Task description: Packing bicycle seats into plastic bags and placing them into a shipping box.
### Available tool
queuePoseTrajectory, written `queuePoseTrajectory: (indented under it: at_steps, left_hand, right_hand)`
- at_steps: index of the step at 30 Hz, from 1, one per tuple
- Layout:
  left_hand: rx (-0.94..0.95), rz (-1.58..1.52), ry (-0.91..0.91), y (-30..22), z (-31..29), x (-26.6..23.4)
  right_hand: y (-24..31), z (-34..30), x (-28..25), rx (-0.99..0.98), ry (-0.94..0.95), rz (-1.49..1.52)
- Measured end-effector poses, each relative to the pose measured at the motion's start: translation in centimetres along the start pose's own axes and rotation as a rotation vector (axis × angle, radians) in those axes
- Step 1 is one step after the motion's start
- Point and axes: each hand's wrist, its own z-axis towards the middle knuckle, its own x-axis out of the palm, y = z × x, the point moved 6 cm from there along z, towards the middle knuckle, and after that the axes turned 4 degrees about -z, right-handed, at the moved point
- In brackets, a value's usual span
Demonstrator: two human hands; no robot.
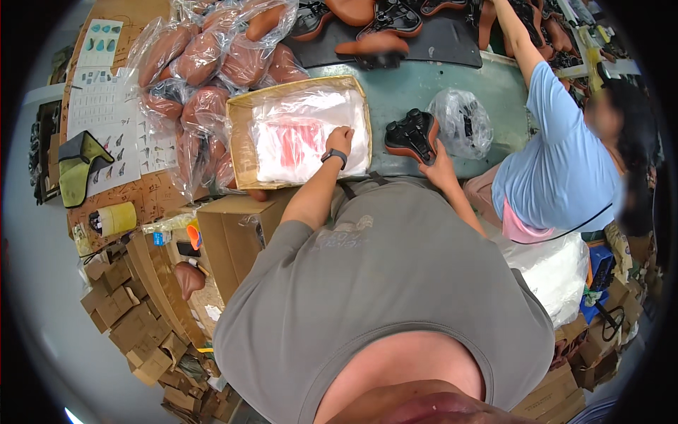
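Note:
A yellow-edged open carton (239, 141) holds a stack of clear plastic bags (296, 152) with red print. My left hand (340, 140), a dark band on its wrist, rests on the right part of this stack, its fingers curled closed at the top bag. In my right hand (439, 168) is a bicycle saddle (412, 136), gripped by its lower right side. Its black underside with the rails faces up, and its brown cover shows around the rim. Just right of it lies a saddle wrapped in a clear bag (462, 124).
Bagged brown saddles (205, 63) are heaped left of the carton. Unwrapped saddles (392, 21) lie on a black mat (445, 49) at the back. A co-worker in a light blue shirt (565, 162) reaches toward saddles at the far right. Cardboard boxes (236, 226) stand at the left.

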Motion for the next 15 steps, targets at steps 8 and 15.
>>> queuePoseTrajectory:
  at_steps: [8,15]
  left_hand:
    - [-0.324,-0.606,-0.171,-0.1,-4.7,-3.1]
    - [-0.031,-0.448,-0.24,-9.4,-9.3,-13.3]
  right_hand:
    - [-0.8,-1.0,2.1,0.476,0.548,0.663]
    - [13.8,-5.0,1.9,0.124,0.774,0.984]
